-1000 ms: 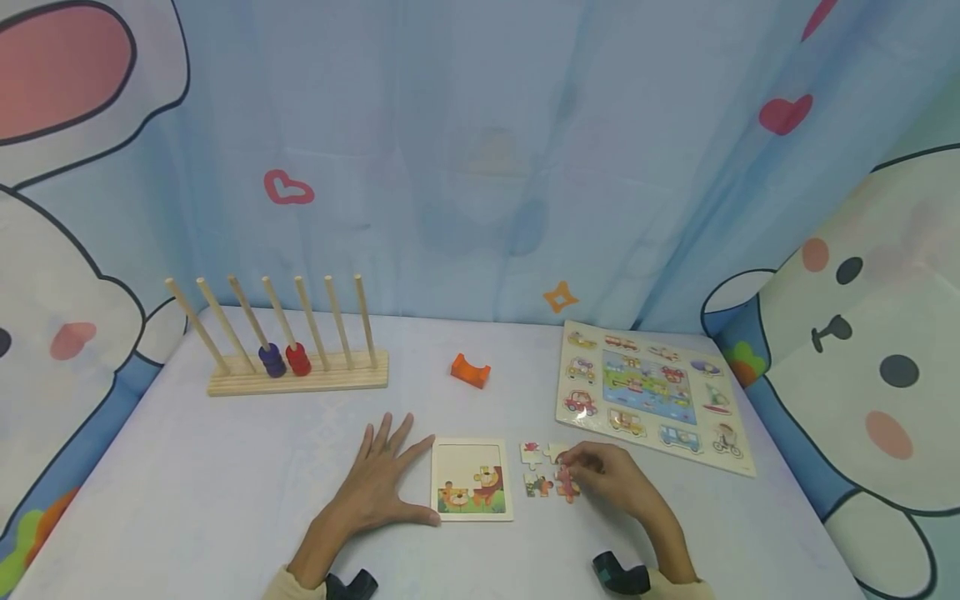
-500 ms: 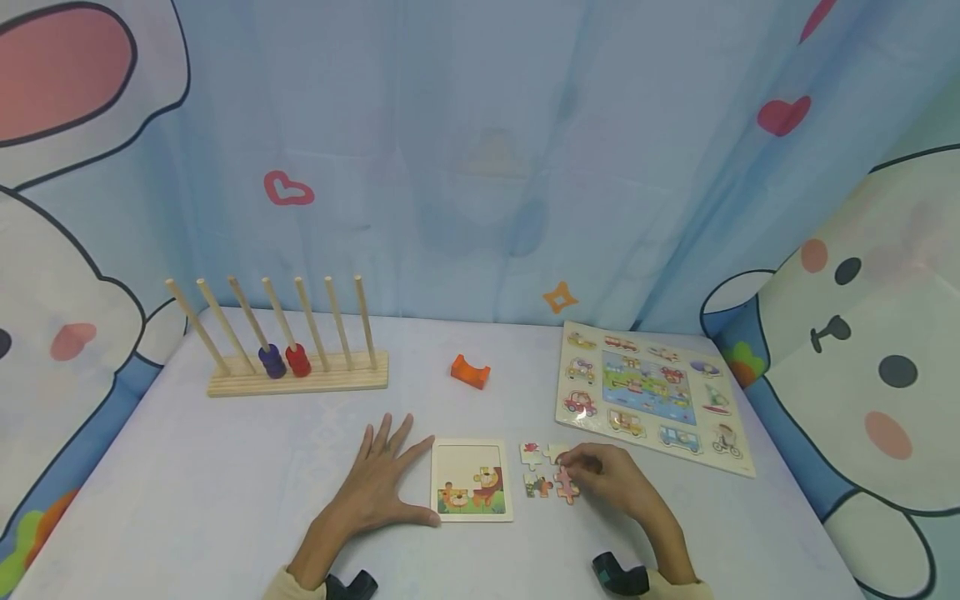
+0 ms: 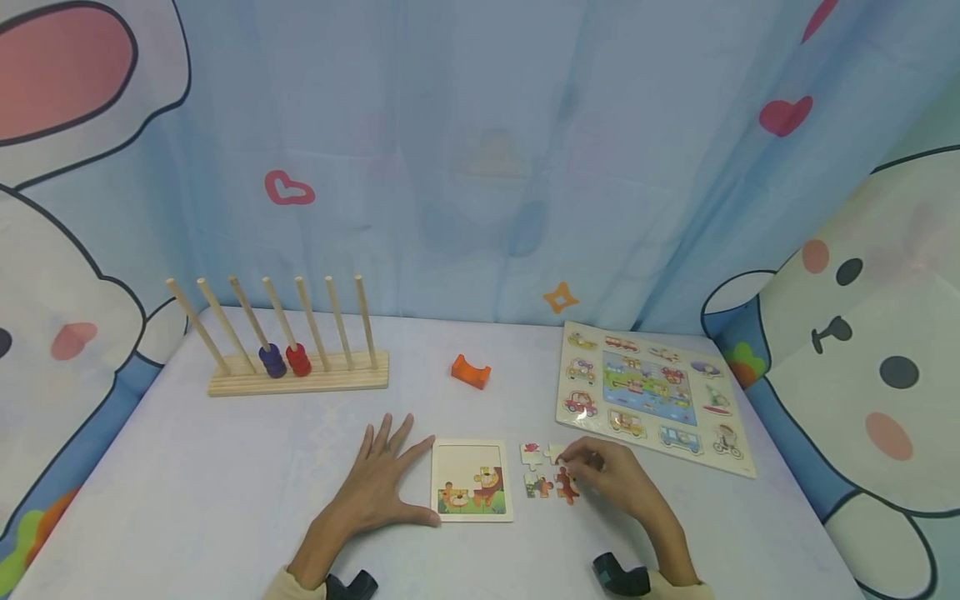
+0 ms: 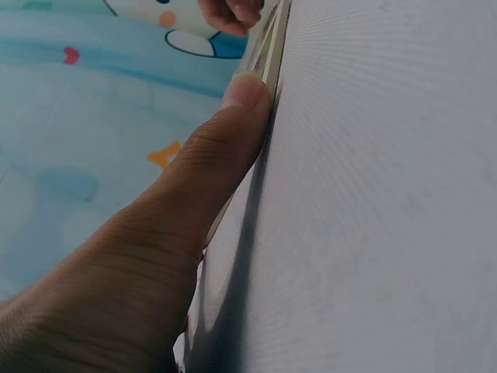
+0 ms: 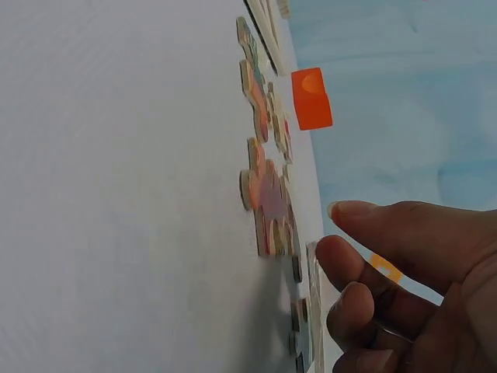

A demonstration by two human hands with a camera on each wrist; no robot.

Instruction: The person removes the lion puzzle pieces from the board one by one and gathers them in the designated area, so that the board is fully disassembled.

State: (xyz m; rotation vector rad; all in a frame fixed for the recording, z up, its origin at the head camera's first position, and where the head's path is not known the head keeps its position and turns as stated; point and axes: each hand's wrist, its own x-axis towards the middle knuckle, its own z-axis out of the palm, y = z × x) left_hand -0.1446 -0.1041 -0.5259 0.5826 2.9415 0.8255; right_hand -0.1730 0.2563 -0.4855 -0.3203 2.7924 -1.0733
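Observation:
My left hand (image 3: 382,492) lies with spread fingers at the left side of a square wooden puzzle tray (image 3: 510,479). In the left wrist view its thumb (image 4: 245,97) touches the tray's edge. Joined pieces with a cartoon animal picture (image 3: 487,493) fill the tray's lower part. Right of it lie several loose jigsaw pieces, among them a reddish one (image 3: 566,486) and one with a small animal (image 3: 537,485). My right hand (image 3: 611,479) hovers over them, partly covering a pale piece (image 3: 552,452). In the right wrist view, its thumb and loosely bent fingers (image 5: 338,252) hold nothing.
A wooden peg stand (image 3: 300,382) with a purple bead (image 3: 272,362) and a red bead (image 3: 297,360) stands at the back left. An orange curved block (image 3: 470,372) lies behind the tray. At the right is a vehicle picture board (image 3: 652,400).
Both hands stay almost in place; the right fingers shift very slightly. The reddish piece under them looks paler half a second ago and darker now.

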